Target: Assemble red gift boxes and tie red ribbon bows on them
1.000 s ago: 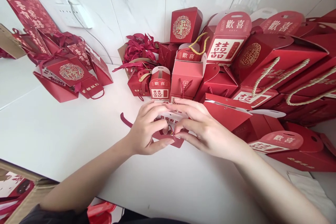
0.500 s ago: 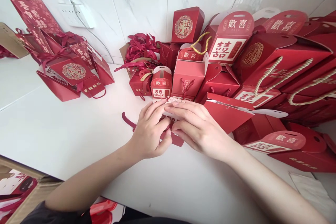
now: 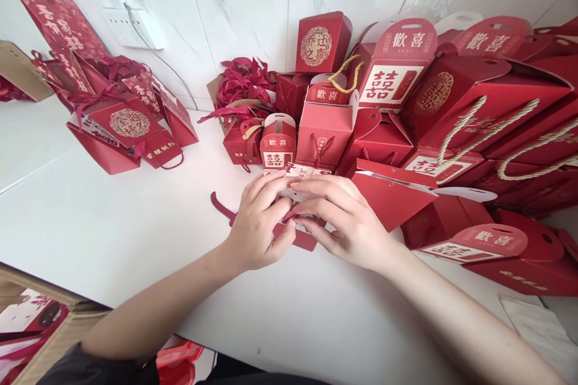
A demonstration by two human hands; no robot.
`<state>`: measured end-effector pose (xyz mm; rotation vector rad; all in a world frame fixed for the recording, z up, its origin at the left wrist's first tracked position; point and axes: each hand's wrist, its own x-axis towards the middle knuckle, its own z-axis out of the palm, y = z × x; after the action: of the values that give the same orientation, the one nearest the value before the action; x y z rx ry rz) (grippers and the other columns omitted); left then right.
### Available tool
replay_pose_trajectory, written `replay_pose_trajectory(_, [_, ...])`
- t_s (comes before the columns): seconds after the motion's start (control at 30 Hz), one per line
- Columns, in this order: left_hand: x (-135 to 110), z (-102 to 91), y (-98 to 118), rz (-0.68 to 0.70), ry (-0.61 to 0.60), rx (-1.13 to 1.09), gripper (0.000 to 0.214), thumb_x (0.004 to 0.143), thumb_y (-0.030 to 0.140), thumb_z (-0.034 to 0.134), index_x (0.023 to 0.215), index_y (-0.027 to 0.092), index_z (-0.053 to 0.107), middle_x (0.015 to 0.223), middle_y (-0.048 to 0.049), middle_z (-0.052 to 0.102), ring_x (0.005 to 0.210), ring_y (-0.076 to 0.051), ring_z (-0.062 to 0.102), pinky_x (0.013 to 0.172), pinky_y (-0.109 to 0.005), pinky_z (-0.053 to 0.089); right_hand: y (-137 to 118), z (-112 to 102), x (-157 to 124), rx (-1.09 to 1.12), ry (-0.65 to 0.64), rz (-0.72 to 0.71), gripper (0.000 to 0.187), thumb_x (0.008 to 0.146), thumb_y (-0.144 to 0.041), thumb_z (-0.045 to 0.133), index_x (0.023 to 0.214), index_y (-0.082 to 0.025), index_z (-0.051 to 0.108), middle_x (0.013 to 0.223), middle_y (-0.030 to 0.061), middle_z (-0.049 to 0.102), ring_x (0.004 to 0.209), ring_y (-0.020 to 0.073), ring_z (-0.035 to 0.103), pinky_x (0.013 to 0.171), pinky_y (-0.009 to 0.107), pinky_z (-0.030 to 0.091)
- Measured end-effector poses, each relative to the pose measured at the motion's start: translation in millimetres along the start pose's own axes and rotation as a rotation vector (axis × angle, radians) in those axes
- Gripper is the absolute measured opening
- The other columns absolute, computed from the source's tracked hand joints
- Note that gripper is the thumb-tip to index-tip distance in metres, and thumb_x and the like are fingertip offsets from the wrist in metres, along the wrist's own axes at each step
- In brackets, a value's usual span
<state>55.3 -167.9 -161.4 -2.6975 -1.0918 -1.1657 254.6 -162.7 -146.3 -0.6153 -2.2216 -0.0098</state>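
My left hand [image 3: 261, 225] is closed at the middle of the table, thumb and forefinger pinching a dark red ribbon [image 3: 221, 206] whose loose tail trails out to the left. From the other side my right hand [image 3: 347, 222] curls in, its fingertips also on the ribbon. Beneath the fingers is a small red and white gift box [image 3: 305, 238] with printed characters. Both hands cover most of this box and the middle of the ribbon.
Folded red gift boxes [image 3: 401, 66] crowd the back and right, several with rope handles. A pile of dark red ribbons [image 3: 246, 84] lies behind. Ribboned boxes [image 3: 129, 123] stand on the left. Below the table's left edge is a cardboard box [image 3: 49, 349].
The right hand's fingers have shifted slightly and spread a little, showing more ribbon between the hands. The left hand stays nearly in place around the same box.
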Motion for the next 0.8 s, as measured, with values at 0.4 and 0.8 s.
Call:
replay_pose_trajectory(0.4, [0.9, 0.4, 0.3, -0.003, 0.042, 0.046, 0.003, 0.081, 0.015, 0.054, 0.081, 0.017, 0.056, 0.127, -0.0117, 0.06, 0.126, -0.03, 0.048, 0.11, -0.053, 0.034, 1.6, 8.8, -3.7, -0.268, 0.105, -0.072, 0.01, 0.086, -0.019, 0.067, 0.096, -0.02, 0.064, 0.11, 0.0045, 0.07, 0.102, 0.0197, 0.061, 0.097, 0.041, 0.045])
replay_pose_trajectory(0.8, [-0.5, 2.9, -2.3, 0.017, 0.083, -0.009, 0.02, 0.078, 0.015, 0.058, 0.098, 0.019, 0.056, 0.126, -0.011, 0.06, 0.124, -0.029, 0.051, 0.109, -0.052, 0.037, 3.4, 6.5, -2.4, -0.166, 0.056, -0.094, 0.008, 0.088, -0.016, 0.062, 0.095, -0.02, 0.063, 0.121, 0.0054, 0.068, 0.119, 0.0198, 0.058, 0.109, 0.042, 0.039])
